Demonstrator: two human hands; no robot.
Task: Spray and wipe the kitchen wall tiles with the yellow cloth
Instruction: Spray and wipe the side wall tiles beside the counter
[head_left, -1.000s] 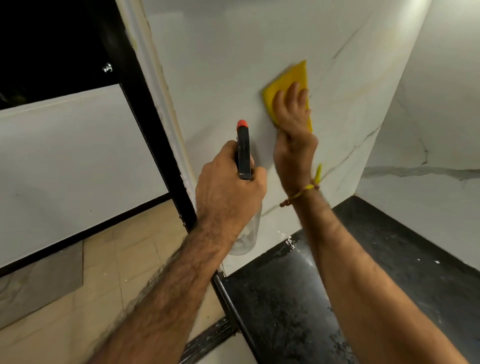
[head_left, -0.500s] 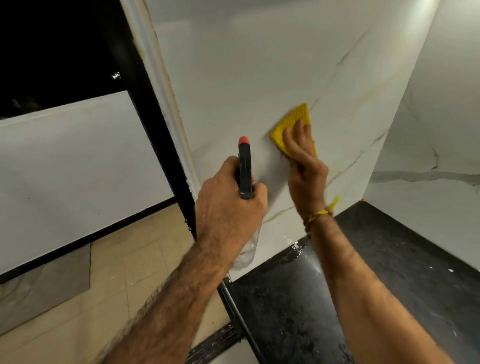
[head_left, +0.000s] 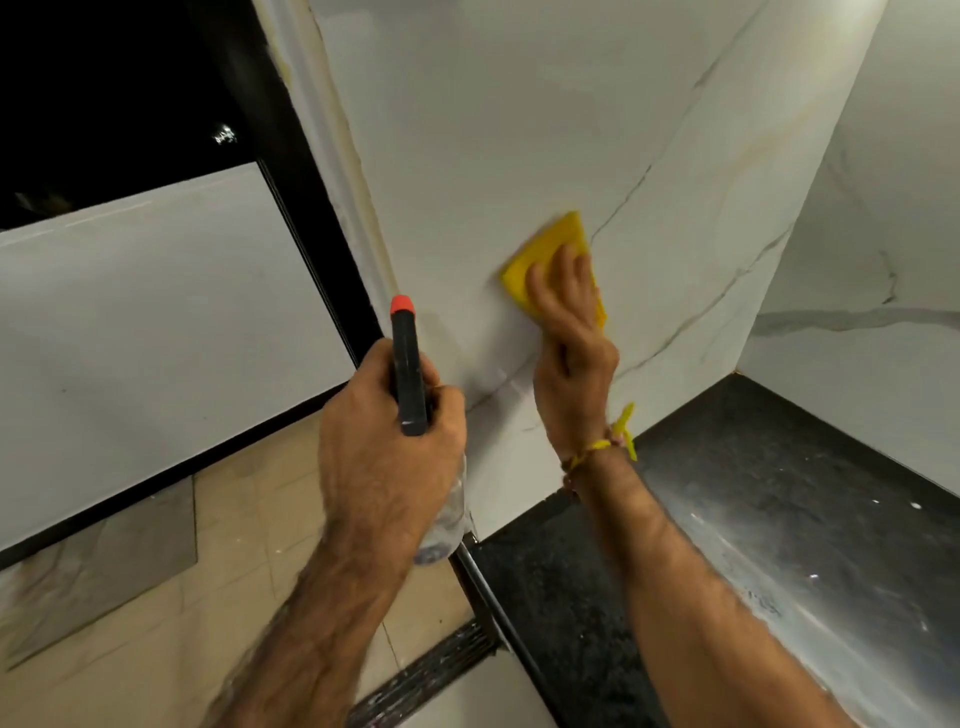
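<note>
The yellow cloth (head_left: 550, 244) lies flat against the white marble-veined wall tile (head_left: 519, 130). My right hand (head_left: 571, 332) presses it onto the tile with straight fingers, covering the cloth's lower part. My left hand (head_left: 384, 452) grips a spray bottle (head_left: 408, 374) with a black head and an orange nozzle tip that points up toward the wall. The bottle's clear body shows below my fist. The bottle is left of the cloth and below it.
A black stone counter (head_left: 779, 519) runs along the wall's foot into the corner at the right. A second marble wall (head_left: 872, 312) closes that corner. A black door frame (head_left: 311, 218) edges the tile on the left, with beige floor tiles (head_left: 234, 545) below.
My right hand slid the cloth down the wall from high up, then left and slightly up again. My left hand kept the bottle in about the same place.
</note>
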